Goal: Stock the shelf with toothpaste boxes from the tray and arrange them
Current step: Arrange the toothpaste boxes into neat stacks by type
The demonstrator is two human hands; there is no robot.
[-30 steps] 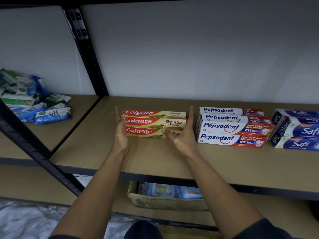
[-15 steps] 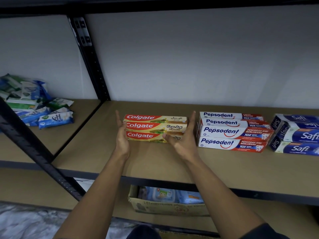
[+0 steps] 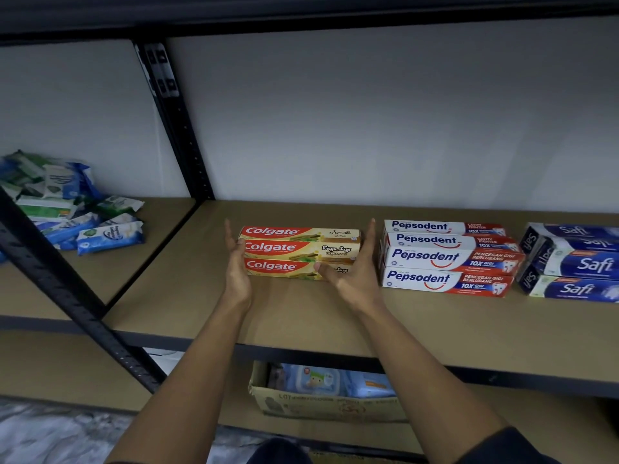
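**Colgate boxes [image 3: 301, 251] between flat palms**

Head view: my left hand [image 3: 236, 266] and right hand [image 3: 360, 272], fingers straight and gripping nothing, lie against the ends of the three boxes on the shelf [image 3: 335, 323], just left of the Pepsodent boxes [image 3: 449, 259].

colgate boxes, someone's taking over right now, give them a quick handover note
Left hand: fingers straight, flat at the left ends of the Colgate boxes.
Right hand: flat at their right ends, thumb on the front box.
Colgate boxes sit on the shelf, Pepsodent boxes and Safi boxes to their right.
Done: three brands shelved.
Left: finish squaring the Colgate boxes; tray not in view, so remaining stock unknown.
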